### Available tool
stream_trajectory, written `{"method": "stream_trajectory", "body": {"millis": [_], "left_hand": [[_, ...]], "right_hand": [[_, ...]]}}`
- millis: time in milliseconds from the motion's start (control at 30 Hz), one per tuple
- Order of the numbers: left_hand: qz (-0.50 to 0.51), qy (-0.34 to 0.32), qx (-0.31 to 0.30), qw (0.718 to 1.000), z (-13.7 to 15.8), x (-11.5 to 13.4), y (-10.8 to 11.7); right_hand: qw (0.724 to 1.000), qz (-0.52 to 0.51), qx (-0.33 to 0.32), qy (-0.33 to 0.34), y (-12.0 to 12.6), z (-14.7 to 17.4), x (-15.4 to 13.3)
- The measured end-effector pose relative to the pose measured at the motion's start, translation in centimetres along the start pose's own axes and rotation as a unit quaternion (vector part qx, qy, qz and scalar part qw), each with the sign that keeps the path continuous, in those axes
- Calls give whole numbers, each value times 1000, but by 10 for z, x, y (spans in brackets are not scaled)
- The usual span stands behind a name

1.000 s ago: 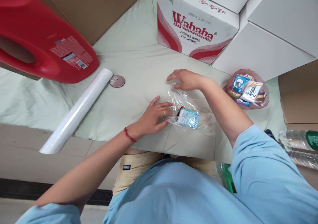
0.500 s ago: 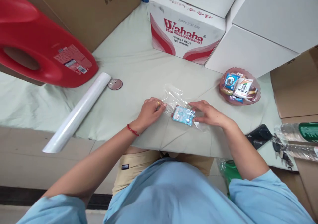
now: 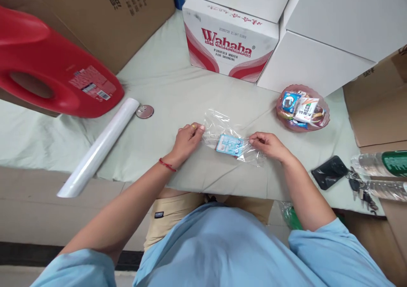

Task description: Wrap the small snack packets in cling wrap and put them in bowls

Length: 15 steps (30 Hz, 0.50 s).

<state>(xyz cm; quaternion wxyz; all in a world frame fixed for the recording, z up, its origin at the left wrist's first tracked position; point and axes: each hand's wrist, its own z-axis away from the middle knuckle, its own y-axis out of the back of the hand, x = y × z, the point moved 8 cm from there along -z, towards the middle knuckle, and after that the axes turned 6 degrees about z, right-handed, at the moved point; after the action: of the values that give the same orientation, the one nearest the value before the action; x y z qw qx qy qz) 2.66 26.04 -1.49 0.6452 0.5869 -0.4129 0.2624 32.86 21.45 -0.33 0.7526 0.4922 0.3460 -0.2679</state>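
A small light-blue printed packet (image 3: 229, 144) lies on the cloth-covered table, with clear plastic wrap (image 3: 219, 123) spread around and partly over it. My left hand (image 3: 188, 139) pinches the left edge of the wrap between thumb and fingers. On the other side, my right hand (image 3: 268, 144) is closed in a pinch on the wrap's right side, close to the packet's right end. The wrap is creased between the two hands. Whether the packet is fully inside the film I cannot tell.
A white roll (image 3: 100, 147) and a round tin lid (image 3: 145, 111) lie left, by a red jug (image 3: 57, 66). Behind stands a Wahaha carton (image 3: 229, 41). To the right are a pink bowl (image 3: 326, 119) of snacks, a black phone (image 3: 329, 172), keys (image 3: 362, 191) and bottles (image 3: 392, 164).
My right hand has gone from spread fingers at the packet's right end to a pinch on the wrap. More of the packet shows, and my left hand still grips the film.
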Motion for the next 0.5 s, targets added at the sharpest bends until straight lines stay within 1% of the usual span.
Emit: {"method": "stream_trajectory", "body": {"millis": [67,133,200,267,333,400,500], "left_hand": [[12,-13,-13,1000,3,0,1],[2,-19,-26,999,4,-1,2],[-4,-15,-34,999,5,-3,2],[9,-6,-26,1000,5,-5,4],[25,-1,-6,1000,5,-6,7],[28,0,6,1000,6,-6,8],[14,1,9,1000,7,-5,8]], "right_hand": [[1000,-16,9,-15,1,-3,2],[999,-28,11,-25,1,-5,2],[999,-31,9,-20,-1,-7,-2],[1000,-25,2,0,-3,-8,-6],[1000,-20,-3,12,-5,-9,-6],[1000,-16,6,-2,-5,-10,0],[999,-13,38,-37,-1,-11,14]]}}
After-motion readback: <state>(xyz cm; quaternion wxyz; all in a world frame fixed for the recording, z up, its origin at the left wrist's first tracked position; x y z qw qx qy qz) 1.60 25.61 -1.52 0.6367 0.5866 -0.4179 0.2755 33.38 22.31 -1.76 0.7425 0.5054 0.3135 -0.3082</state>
